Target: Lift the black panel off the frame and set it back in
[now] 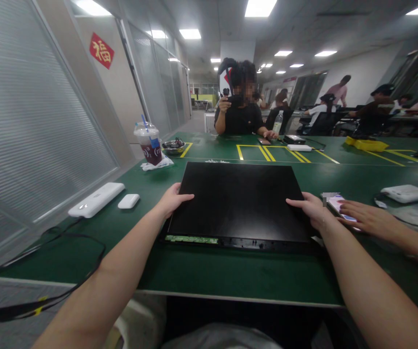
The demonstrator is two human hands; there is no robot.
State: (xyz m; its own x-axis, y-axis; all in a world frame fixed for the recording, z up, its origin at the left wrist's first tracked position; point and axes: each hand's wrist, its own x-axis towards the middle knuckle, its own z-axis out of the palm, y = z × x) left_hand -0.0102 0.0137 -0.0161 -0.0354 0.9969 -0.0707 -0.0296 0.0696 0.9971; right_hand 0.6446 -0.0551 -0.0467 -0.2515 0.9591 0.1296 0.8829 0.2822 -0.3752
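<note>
A black LCD screen panel (238,201) lies in front of me on the green table, its front edge lowest in view. Its left side is gripped by my left hand (172,199), thumb on the face and fingers hidden beneath. On the opposite side, my right hand (310,207) holds the panel in the same way. Along the near edge runs a black frame strip (256,243), with a green circuit board (191,239) exposed at its left end. Whether the panel rests in the frame or is slightly raised, I cannot tell.
Left are a white power bank (97,199) with a black cable, a white earbud case (128,201) and a drink cup (149,143) on tissue. At right, another person's hand (363,217) touches a phone (341,206). A person (243,114) sits opposite, near a bottle (278,122).
</note>
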